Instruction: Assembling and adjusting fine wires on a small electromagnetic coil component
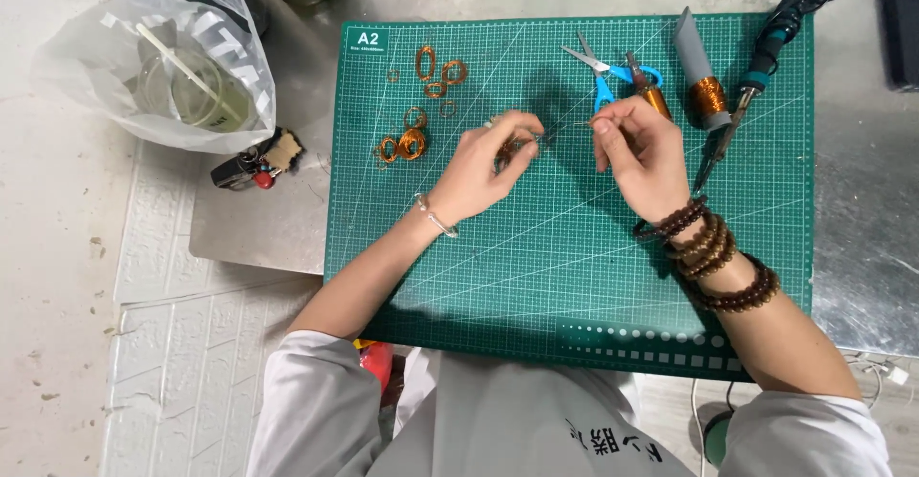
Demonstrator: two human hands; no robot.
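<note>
Pinched in left hand (483, 166): one small copper coil (507, 150), mid-mat. Pinched between right hand (639, 152) fingertips: one thin wire (565, 129) running from that coil. Underneath, one green cutting mat (536, 276). Far left: about eight loose copper coils (414, 142). Far right: one pair of blue scissors (605, 73), one wire spool (706, 94), one soldering iron (766, 56).

A: Item, lower left of the frame?
B: White brick-patterned floor (182, 343), speckled with debris.
A: Item, right side?
B: Grey metal surface (862, 247), dull sheen, evenly lit, beneath a green cutting mat (574, 276).
</note>
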